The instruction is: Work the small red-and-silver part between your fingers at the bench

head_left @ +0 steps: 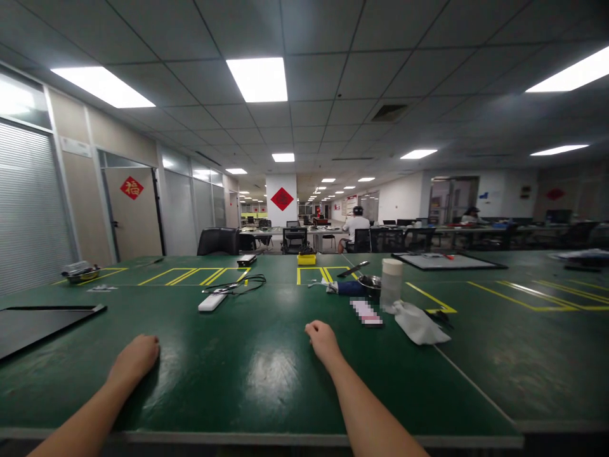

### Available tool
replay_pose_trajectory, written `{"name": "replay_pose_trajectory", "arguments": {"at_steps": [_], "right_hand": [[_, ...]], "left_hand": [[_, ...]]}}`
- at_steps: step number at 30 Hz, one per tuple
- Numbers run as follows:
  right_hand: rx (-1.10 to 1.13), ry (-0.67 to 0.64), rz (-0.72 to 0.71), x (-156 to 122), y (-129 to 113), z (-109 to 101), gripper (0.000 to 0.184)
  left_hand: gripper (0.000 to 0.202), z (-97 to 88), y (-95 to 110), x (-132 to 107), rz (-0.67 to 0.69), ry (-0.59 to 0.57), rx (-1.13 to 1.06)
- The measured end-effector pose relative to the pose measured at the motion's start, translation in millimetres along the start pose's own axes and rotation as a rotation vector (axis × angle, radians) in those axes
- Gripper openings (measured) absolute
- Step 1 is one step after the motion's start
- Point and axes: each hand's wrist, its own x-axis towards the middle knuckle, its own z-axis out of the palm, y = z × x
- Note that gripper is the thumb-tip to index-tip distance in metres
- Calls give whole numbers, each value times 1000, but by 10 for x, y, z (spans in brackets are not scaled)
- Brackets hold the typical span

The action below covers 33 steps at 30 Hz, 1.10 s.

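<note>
My left hand [136, 357] rests on the green table [214, 393], its fingers curled into a loose fist and nothing showing in it. Farther to the right, my right hand [324, 339] is also closed on the tabletop, with no object visible in its fingers. A white power strip [212, 301] with a dark cable [247, 284] lies beyond and between the hands. Nearest to my right hand is a pink-and-white item [367, 313], blurred out. A black flat panel [42, 327] lies beyond my left hand.
Right of centre stand a clear cylindrical container [391, 285], a white cloth-like bag [421, 324], a metal bowl [371, 285] and a blue roll [351, 288]. A yellow box [306, 259] sits at the far edge. Behind the table, a person [356, 225] sits facing away.
</note>
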Motion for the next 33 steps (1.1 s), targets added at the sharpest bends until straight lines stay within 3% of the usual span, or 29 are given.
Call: {"name": "replay_pose_trajectory", "arguments": {"at_steps": [5, 9, 12, 14, 17, 24, 33], "right_hand": [[-21, -7, -3, 5, -6, -12, 27], [-34, -12, -4, 1, -7, -21, 27], [-29, -15, -20, -5, -10, -27, 27], [-35, -18, -35, -9, -16, -34, 27], [-50, -24, -48, -14, -30, -44, 28], [-130, -54, -83, -9, -10, -19, 24], [-387, -186, -200, -35, 23, 41, 26]], "left_hand": [[28, 165, 1263, 33, 256, -64, 6], [23, 225, 2277, -188, 508, -149, -129], [22, 273, 2872, -453, 671, -170, -186], [23, 328, 3132, -615, 739, -157, -211], [25, 427, 3284, -760, 750, -96, -286], [25, 560, 3105, -710, 626, -88, -431], [25, 561, 3128, -734, 641, -26, -483]]}}
